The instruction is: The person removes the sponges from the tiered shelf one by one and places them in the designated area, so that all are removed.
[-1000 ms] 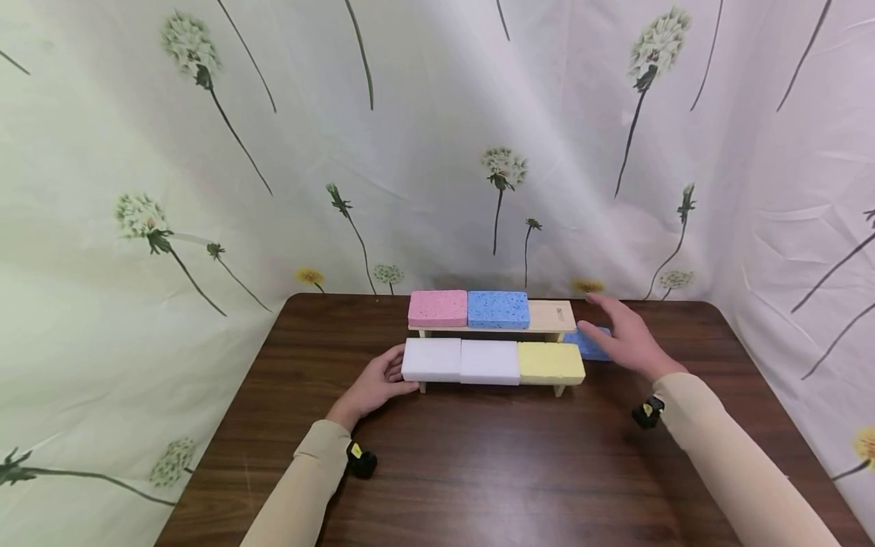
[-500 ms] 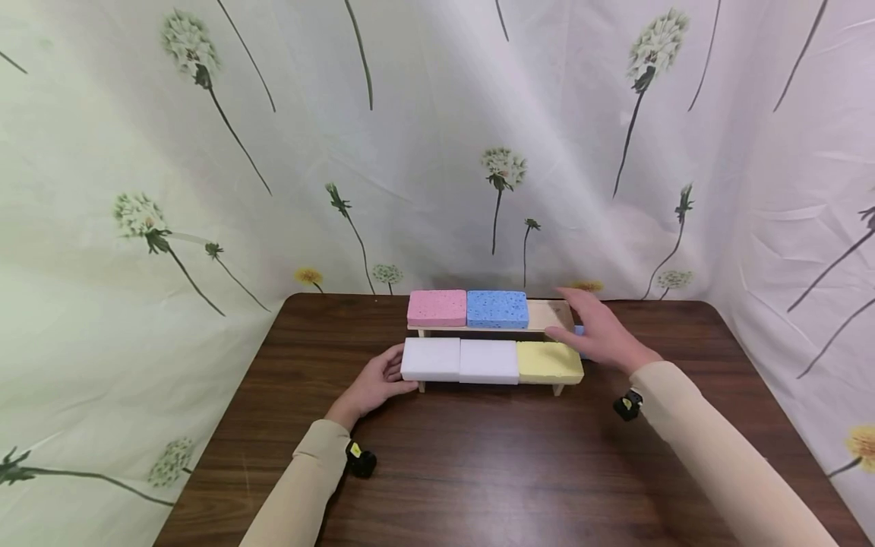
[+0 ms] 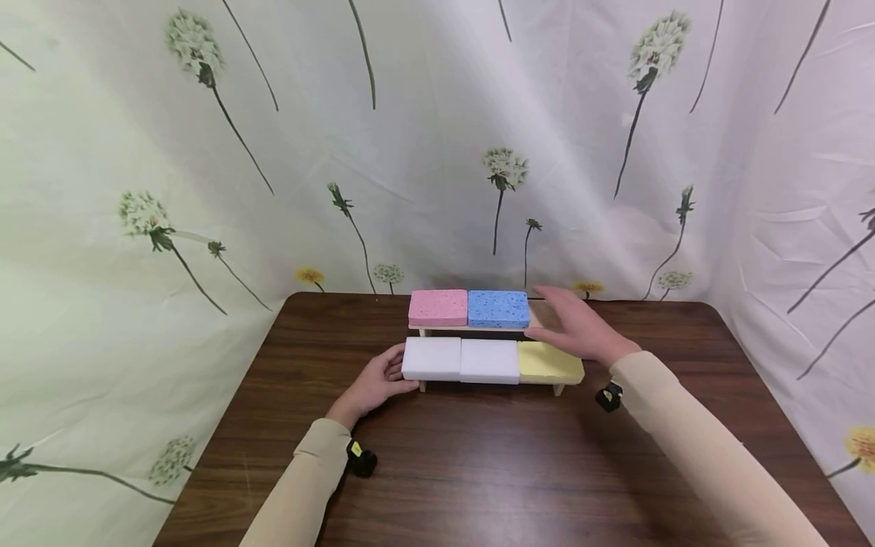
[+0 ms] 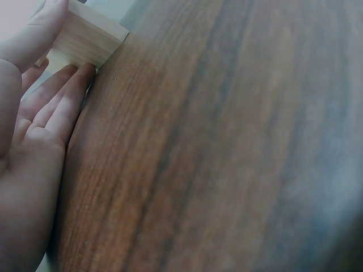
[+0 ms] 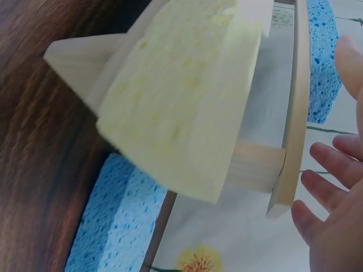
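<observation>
In the head view, we find the left hand [image 3: 372, 386] at nine o'clock of the front shelf [image 3: 558, 390], thumb and fingers clamped round its end, likely to steady it on the table [image 3: 478, 471]. At two o'clock, our right hand [image 3: 581, 327] is over the bare end of the back shelf [image 3: 543, 313], thumb and fingers apart with nothing between. Pink sponge [image 3: 438, 308] and blue sponge [image 3: 498, 309] lie side by side there; below, two white blocks [image 3: 432, 359] and a yellow sponge [image 3: 549, 362] fill the front row, laid flat probably to sit stably. From the left wrist, we see fingertips against the pale wooden leg [image 4: 88, 37], the thumb opposite. From the right wrist, the loose blue sponge [image 5: 116, 221] rests on the table at seven o'clock of the yellow sponge; blue is boldly pitted, yellow finely pored, and white, from the head, smooth.
</observation>
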Motion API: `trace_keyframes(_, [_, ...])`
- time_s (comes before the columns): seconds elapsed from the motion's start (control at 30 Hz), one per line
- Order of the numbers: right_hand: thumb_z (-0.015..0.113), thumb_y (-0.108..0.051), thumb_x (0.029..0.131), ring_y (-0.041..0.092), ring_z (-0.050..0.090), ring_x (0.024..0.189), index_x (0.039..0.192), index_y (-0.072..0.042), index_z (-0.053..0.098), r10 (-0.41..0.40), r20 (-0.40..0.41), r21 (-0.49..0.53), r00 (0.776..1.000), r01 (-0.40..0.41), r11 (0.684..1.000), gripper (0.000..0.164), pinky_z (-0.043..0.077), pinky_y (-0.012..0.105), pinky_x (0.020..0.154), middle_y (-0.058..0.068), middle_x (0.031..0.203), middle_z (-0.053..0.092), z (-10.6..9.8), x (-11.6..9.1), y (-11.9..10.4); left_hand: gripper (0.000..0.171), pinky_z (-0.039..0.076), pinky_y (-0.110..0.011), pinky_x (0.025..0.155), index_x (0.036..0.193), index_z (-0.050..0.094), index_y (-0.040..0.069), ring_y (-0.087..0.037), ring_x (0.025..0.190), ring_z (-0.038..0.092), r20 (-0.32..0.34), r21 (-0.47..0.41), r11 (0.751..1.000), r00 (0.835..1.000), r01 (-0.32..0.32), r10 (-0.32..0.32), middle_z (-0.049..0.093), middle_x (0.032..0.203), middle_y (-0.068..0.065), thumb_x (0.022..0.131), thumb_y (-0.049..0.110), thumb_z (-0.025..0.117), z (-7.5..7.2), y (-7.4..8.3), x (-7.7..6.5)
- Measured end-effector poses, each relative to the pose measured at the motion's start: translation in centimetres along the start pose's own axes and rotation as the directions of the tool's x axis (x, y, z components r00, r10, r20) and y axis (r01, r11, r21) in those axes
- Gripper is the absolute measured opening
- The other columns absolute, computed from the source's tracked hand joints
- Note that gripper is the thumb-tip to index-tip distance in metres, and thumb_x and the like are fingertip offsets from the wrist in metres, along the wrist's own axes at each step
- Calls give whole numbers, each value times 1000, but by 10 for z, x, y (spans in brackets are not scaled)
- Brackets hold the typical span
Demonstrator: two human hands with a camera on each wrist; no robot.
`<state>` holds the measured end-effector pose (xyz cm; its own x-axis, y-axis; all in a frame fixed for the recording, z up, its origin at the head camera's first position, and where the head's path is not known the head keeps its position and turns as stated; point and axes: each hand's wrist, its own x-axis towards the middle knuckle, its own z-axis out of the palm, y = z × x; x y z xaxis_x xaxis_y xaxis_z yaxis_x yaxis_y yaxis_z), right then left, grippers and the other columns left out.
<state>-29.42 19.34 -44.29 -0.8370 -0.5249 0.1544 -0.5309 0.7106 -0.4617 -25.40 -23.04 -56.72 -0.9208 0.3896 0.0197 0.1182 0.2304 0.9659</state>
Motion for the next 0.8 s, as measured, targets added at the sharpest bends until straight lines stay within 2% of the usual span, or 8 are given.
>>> trace_keyframes(0.53, [73, -50, 98, 39, 36, 152, 162, -2, 34, 6, 43, -31, 999, -5, 1000, 89, 32, 57, 125, 19, 164, 40, 5, 17, -10, 83, 51, -34, 110, 159, 36, -1, -36, 140, 55, -7, 4, 1000, 1000, -6, 6, 52, 154, -25, 91, 6, 83, 0, 1, 0])
trace_keyframes(0.8, [75, -47, 97, 40, 38, 151, 161, 1, 35, 23, 50, -25, 998, -22, 999, 90, 34, 58, 124, 21, 163, 42, 8, 20, -9, 83, 51, -34, 111, 159, 36, -1, -35, 139, 55, -8, 10, 1000, 1000, 0, 0, 52, 154, -24, 91, 8, 83, 1, 2, -1])
